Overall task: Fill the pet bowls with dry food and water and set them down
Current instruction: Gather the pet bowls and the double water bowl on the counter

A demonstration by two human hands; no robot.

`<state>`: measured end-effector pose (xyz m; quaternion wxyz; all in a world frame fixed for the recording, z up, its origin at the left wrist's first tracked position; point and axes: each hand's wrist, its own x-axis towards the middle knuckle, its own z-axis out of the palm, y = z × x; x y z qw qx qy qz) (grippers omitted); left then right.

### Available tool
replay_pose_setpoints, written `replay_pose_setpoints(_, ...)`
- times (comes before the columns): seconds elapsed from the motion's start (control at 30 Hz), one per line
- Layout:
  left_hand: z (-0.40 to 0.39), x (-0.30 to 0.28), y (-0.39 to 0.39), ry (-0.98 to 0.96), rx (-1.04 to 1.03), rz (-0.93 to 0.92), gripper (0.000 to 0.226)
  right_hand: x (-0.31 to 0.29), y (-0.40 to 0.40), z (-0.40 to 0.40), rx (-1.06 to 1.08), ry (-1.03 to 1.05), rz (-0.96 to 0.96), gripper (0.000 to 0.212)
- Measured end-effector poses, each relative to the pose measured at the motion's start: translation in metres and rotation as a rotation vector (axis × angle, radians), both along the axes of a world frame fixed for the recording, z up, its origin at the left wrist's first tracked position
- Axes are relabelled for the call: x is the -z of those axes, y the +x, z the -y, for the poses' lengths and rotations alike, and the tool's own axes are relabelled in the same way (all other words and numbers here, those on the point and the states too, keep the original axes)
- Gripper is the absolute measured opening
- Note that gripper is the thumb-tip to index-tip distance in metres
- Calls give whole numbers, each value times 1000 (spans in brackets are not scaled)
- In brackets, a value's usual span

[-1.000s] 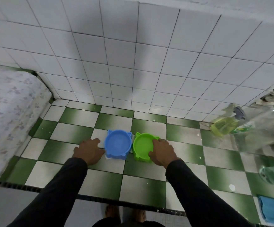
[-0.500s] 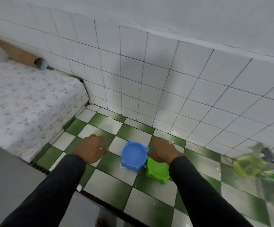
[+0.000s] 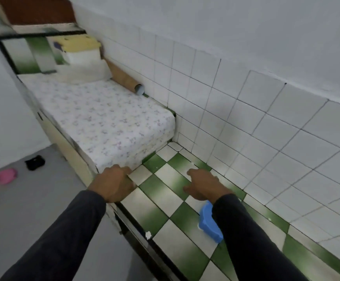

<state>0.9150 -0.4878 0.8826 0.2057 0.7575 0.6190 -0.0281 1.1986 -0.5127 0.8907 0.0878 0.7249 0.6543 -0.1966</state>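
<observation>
The blue pet bowl sits on the green and white checkered ledge, mostly hidden under my right forearm. The green bowl is hidden from view. My right hand hovers over the ledge beyond the blue bowl, fingers loosely curled and holding nothing. My left hand is at the ledge's front edge, near the corner of the mattress, fingers loosely curled with nothing in them.
A flower-patterned mattress lies left along the tiled wall, with a cardboard tube and a white box with a yellow lid behind it. On the grey floor lie a pink item and a black item.
The view has swung left. Both hands have let go of the bowls and moved left along the ledge; the green bowl has dropped out of sight and the blue one is under my right arm.
</observation>
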Motion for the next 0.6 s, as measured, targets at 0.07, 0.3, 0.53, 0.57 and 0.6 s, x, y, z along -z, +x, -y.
replay_pose_setpoints(0.07,-1,-7,-37,17,-54,0,61,-10,-34,-17,-43,20,-2,58)
replay_pose_setpoints(0.3,-10,-24,-168,80,-228,-28,59,-43,-157,-66,-181,118,-36,60)
replay_pose_setpoints(0.53,2,-19,-296,85,-416,-51,63,-48,-295,-106,-384,113,-48,64)
replay_pose_setpoints(0.57,5,-18,-312,81,-443,-52,63,-46,-313,-111,-411,110,-48,65)
replay_pose_setpoints(0.6,8,-17,-327,74,-472,-53,64,-44,-331,-115,-440,102,-44,66)
